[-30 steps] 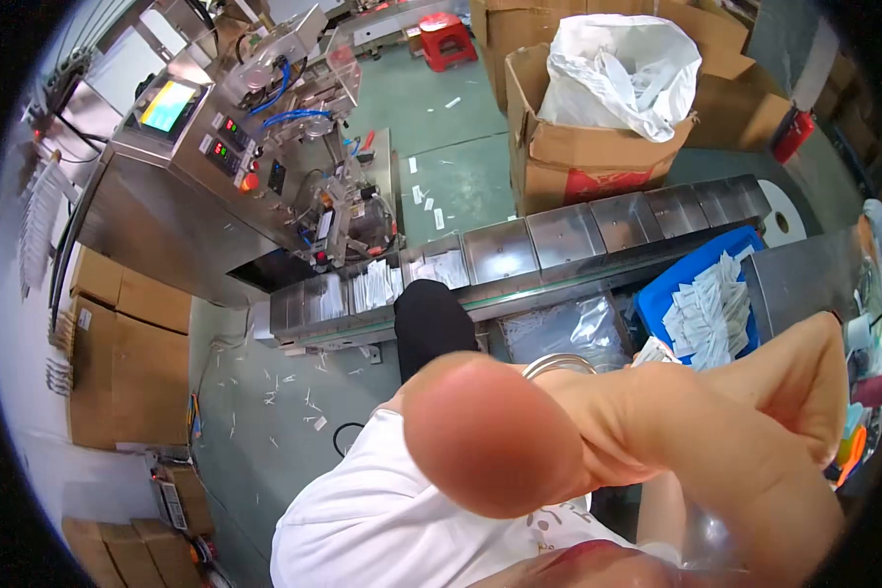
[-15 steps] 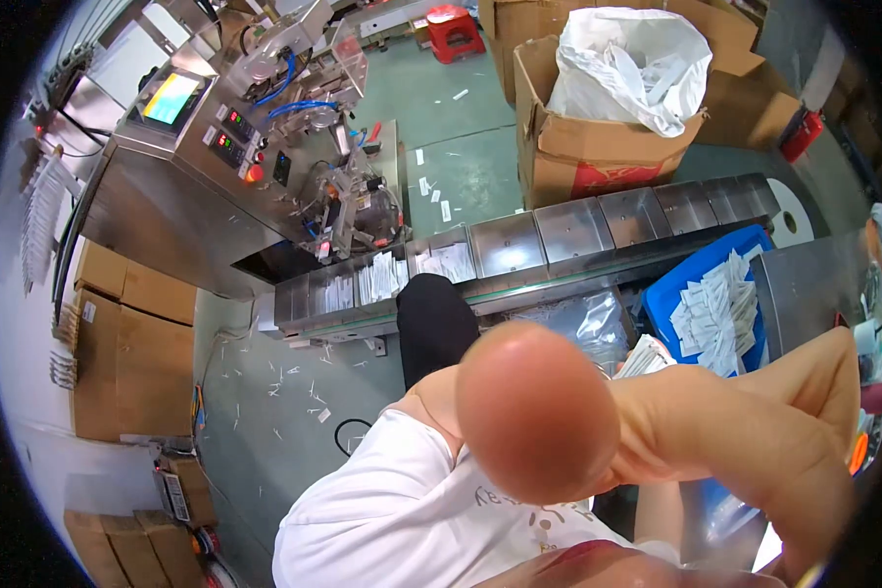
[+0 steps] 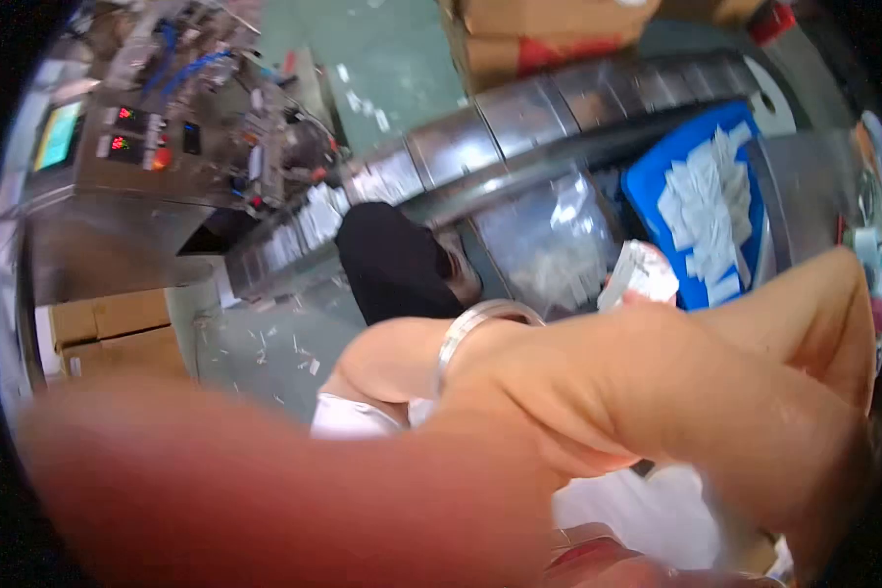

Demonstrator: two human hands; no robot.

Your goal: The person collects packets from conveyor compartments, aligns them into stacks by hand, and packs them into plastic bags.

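Observation:
My right hand [image 3: 608, 382] fills the foreground, very close to the camera. One large blurred digit reaches to the lower left, and bent fingers spread apart at the right; I see nothing held in it. Behind it, my left arm wears a silver bangle [image 3: 461, 338]. My left hand [image 3: 645, 296] is mostly hidden, with a little skin showing below a stack of white packets [image 3: 642, 272], which it appears to grip. Just right of the stack, a blue bin [image 3: 642, 181] holds a heap of white packets [image 3: 706, 206].
A metal conveyor with compartments [image 3: 451, 147] crosses behind, with white packets in its left compartments. A machine with a screen [image 3: 59, 137] stands at the left. A clear plastic bag [image 3: 549, 230] lies before the conveyor. Cardboard boxes [image 3: 127, 333] and floor scraps are at left.
The view has tilted down and shifted, so the conveyor and bin appear higher. The digit before the lens has swung to the lower left and blurred, uncovering the bangle and more of the packet stack.

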